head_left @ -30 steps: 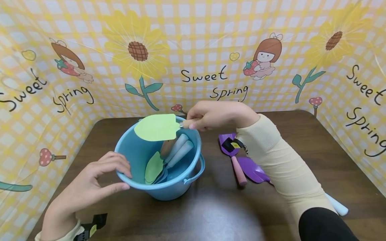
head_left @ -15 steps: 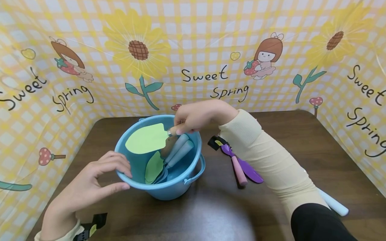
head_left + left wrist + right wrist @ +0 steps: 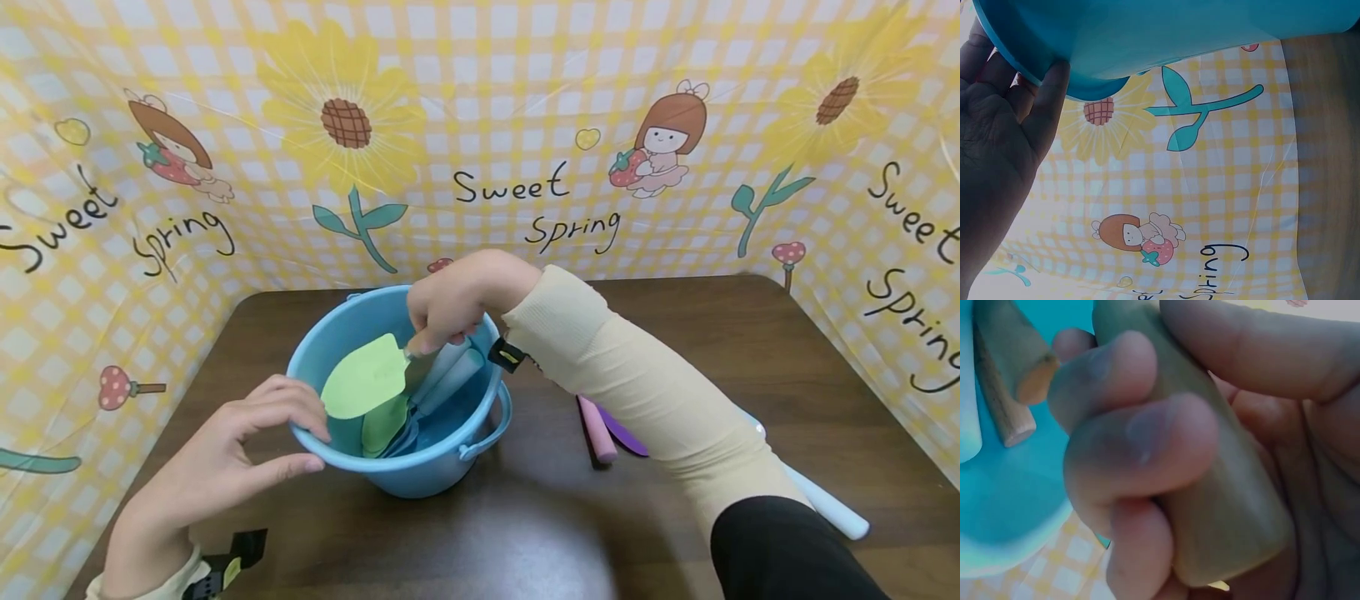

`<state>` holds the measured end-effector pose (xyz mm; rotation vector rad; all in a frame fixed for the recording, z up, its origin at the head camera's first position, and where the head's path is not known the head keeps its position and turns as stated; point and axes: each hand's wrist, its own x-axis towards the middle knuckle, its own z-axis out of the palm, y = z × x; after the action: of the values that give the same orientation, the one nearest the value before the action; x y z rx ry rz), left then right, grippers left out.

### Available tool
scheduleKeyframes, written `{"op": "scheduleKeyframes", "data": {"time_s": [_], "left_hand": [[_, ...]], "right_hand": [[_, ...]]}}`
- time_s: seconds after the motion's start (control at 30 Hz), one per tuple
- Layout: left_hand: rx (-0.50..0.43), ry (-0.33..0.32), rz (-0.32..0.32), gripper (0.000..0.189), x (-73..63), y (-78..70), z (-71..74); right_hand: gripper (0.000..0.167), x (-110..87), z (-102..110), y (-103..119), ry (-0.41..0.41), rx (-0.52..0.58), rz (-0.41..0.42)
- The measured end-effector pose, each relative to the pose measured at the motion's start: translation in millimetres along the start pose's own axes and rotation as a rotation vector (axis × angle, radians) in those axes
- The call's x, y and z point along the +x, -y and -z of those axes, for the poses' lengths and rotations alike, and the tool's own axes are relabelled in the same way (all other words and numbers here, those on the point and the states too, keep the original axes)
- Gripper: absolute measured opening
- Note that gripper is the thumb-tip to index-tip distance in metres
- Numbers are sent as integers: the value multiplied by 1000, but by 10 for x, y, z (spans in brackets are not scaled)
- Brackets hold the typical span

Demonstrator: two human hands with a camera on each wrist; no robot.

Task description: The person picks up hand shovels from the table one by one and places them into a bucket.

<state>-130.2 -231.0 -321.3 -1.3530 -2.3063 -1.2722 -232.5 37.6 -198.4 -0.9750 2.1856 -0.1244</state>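
A light-blue bucket point(image 3: 408, 485) stands on the table, and my left hand point(image 3: 212, 458) pinches its near-left rim. The thumb presses on the outside wall in the left wrist view, the other fingers going over the rim. My right hand point(image 3: 463, 296) grips a green garden trowel by its wooden handle point(image 3: 1235, 512), fingers curled round it. The trowel's blade point(image 3: 366, 382) points left and down inside the bucket. Below it lies another green blade point(image 3: 384, 425), beside two pale-blue handles point(image 3: 455, 382). Wooden handle ends point(image 3: 1017, 425) show in the bucket in the right wrist view.
Right of the bucket lie a pink handle point(image 3: 597, 432) and a purple blade point(image 3: 627, 437), partly hidden by my right sleeve. A pale-blue handle point(image 3: 831, 502) sticks out beyond the forearm. Yellow checked cloth point(image 3: 510, 100) walls the table's back and sides.
My right hand has moved left and down with the green trowel, lowering its blade from above the bucket's rim to inside. The left hand has kept its place on the rim.
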Motion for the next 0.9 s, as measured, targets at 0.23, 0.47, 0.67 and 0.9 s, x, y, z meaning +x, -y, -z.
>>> {"op": "scheduleKeyframes", "data": {"time_s": [0.23,0.47,0.67,0.9], "left_hand": [[6,2,10,50,-1,-8,1],[17,-2,5,50,-2,-5,7],[27,0,9,52,-4,-15,8],[32,6,10,51,-7,-21,13]], "right_hand": [[54,106,51,156,84,-146,-84],[48,214,36,204,139,-172,-141],[36,277,-10,240,153,-167,-161],[32,310,-46,314,160,-165,-201]]}}
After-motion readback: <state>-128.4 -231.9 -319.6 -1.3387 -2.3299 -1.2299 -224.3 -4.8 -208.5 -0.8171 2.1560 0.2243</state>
